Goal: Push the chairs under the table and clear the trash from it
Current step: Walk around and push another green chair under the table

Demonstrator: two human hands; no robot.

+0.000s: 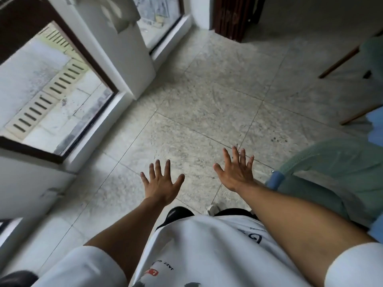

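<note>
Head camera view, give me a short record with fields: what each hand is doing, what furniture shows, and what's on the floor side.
left hand: left hand open, fingers spread, holding nothing, over the tiled floor
right hand: right hand open, fingers spread, holding nothing
furniture: green chair at the right edge, just right of the right hand; not touched
more furniture: wooden legs at upper right, partly cut off
left side: glass door with dark frame
trash: none in view
table top: not in view
</note>
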